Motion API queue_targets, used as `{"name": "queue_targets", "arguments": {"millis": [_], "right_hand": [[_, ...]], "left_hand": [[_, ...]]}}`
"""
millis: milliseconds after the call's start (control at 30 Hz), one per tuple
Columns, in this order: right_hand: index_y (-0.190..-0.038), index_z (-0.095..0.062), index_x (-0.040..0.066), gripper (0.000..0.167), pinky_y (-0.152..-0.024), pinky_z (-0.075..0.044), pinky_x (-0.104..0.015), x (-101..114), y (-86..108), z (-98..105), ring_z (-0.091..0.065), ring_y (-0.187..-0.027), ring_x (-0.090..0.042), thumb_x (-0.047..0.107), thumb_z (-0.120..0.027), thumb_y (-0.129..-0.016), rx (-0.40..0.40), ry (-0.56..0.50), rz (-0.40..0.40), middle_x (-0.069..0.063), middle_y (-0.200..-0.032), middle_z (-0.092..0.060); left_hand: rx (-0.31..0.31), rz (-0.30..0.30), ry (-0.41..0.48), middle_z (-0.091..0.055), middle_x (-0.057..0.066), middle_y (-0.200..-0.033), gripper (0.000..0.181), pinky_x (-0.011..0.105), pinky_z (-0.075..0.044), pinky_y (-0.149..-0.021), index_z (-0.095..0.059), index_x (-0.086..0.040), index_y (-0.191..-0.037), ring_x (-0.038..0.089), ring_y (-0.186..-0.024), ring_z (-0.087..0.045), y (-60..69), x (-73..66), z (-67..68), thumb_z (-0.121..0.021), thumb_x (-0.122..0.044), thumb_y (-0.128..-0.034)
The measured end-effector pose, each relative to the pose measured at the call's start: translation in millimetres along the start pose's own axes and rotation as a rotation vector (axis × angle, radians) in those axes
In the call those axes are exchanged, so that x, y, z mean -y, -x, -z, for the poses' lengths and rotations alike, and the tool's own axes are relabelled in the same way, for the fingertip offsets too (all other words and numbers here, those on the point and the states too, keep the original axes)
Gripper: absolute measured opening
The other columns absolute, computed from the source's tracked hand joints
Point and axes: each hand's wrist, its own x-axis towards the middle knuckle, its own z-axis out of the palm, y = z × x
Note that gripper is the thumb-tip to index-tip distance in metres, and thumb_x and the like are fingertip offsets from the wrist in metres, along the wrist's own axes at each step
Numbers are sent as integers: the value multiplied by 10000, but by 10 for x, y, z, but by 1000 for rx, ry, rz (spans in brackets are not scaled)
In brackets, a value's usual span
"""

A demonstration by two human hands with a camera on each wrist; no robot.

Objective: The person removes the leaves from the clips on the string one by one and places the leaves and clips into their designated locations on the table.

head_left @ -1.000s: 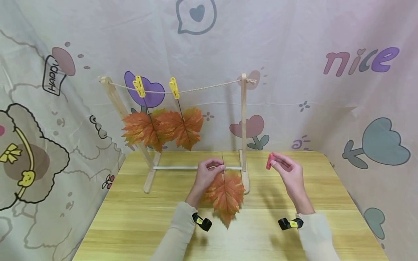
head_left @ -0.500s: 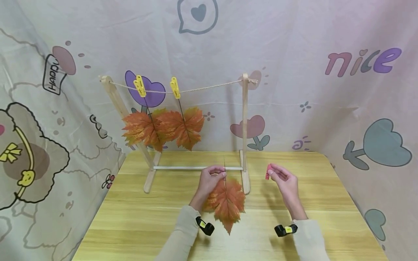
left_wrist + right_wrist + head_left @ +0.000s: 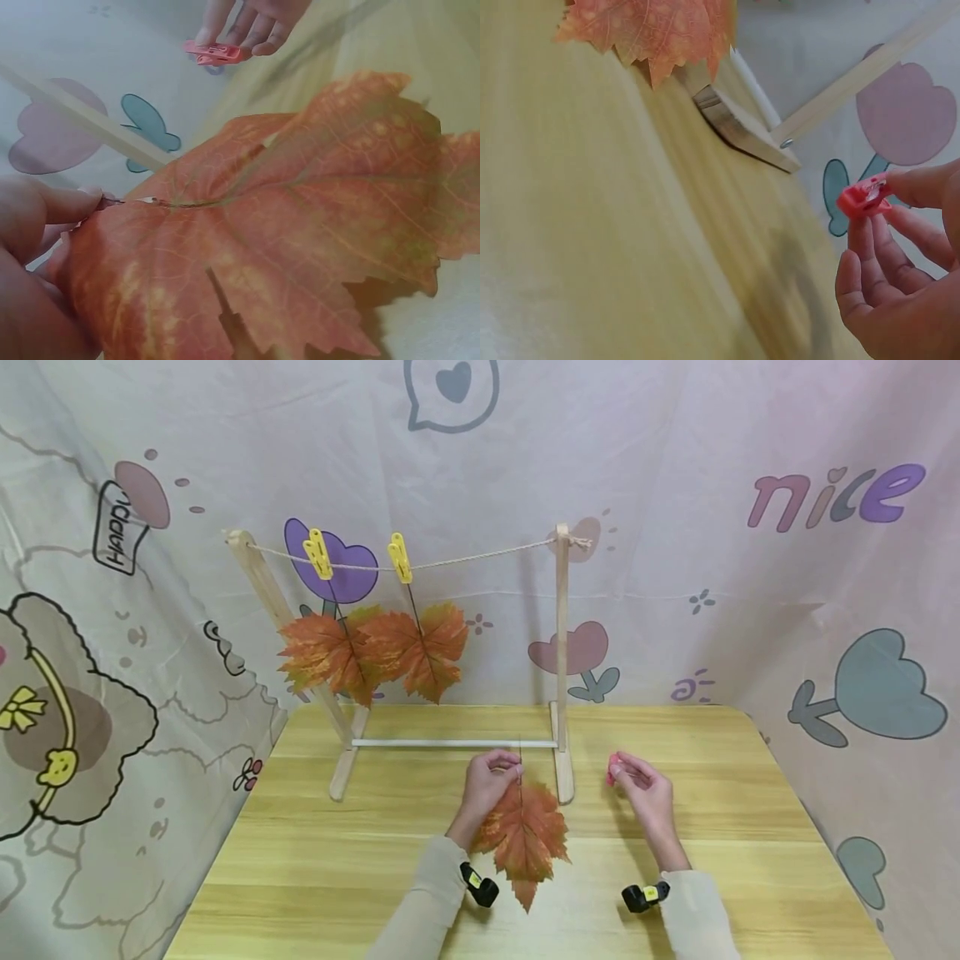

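My left hand (image 3: 487,789) pinches the thin stem of an orange artificial maple leaf (image 3: 527,843), which hangs tip down over the table. In the left wrist view the leaf (image 3: 300,195) fills much of the picture, its stem between thumb and finger. My right hand (image 3: 647,793) holds a small red clothespin (image 3: 613,770) between thumb and fingertips, to the right of the leaf and apart from it. The right wrist view shows the clothespin (image 3: 864,196) pinched near its end.
A wooden stand with a rope (image 3: 480,557) is at the back. Two yellow clothespins, one at the left (image 3: 318,555) and another (image 3: 400,558) nearer the middle, hold orange leaves (image 3: 420,652) on it. The stand's right post (image 3: 562,643) rises beyond my hands. Patterned cloth surrounds the wooden table (image 3: 300,877).
Both hands have come lower and closer to me. The right hand has shifted left with the red clothespin, and the left hand slightly right with the leaf, narrowing the gap between them.
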Motion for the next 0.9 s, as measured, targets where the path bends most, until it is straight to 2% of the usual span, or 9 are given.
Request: {"name": "queue_targets", "arguments": {"millis": [133,333,467,600,700,900], "right_hand": [[-1376,-610,0,400,-848,-559,-206,-44,1,-9,-649,-961,-18,98,-681,-995,7,31,-2,-214,-1270,-643],[-1365,-618,3,400,-830,-512,-126,-92,-4,-22,-631,-941,-7,103,-695,-986,4,91,-10,-233,-1280,-645],[-1337,-639,-10,379,-814,-498,-110,-120,-40,-36,-620,-909,12,111,-701,-983,-1,134,5,-235,-1253,-662],[-1304,-658,-28,353,-792,-494,-96,-149,-82,-45,-628,-882,18,96,-703,-977,-4,189,52,-232,-1196,-685],[-1282,-673,-28,340,-759,-490,-95,-182,-97,-54,-645,-866,-7,86,-716,-964,-14,234,78,-216,-1149,-707],[-1254,-691,-25,320,-726,-489,-104,-224,-104,-88,-667,-870,-76,92,-722,-957,-27,291,82,-191,-1107,-728]], "left_hand": [[-23,-15,-63,-744,155,-842,78,214,-546,-603,-746,53,-943,235,-688,-721,19,63,-47,-766,48,-867],[-74,-1,-193,-740,28,-822,53,263,-562,-668,-765,-45,-913,115,-720,-668,53,151,-105,-786,-25,-869],[-104,9,-232,-732,4,-821,67,291,-569,-683,-763,-60,-911,117,-730,-660,79,169,-145,-793,-27,-862],[-125,1,-288,-729,-19,-818,81,285,-560,-673,-760,-84,-921,109,-722,-651,90,190,-195,-798,-38,-866],[-136,-11,-324,-730,-20,-813,88,276,-556,-670,-757,-82,-925,107,-716,-651,93,212,-235,-801,-33,-867],[-154,-17,-425,-723,-57,-811,91,260,-562,-677,-755,-99,-913,69,-717,-663,98,267,-288,-799,-39,-861]]}}
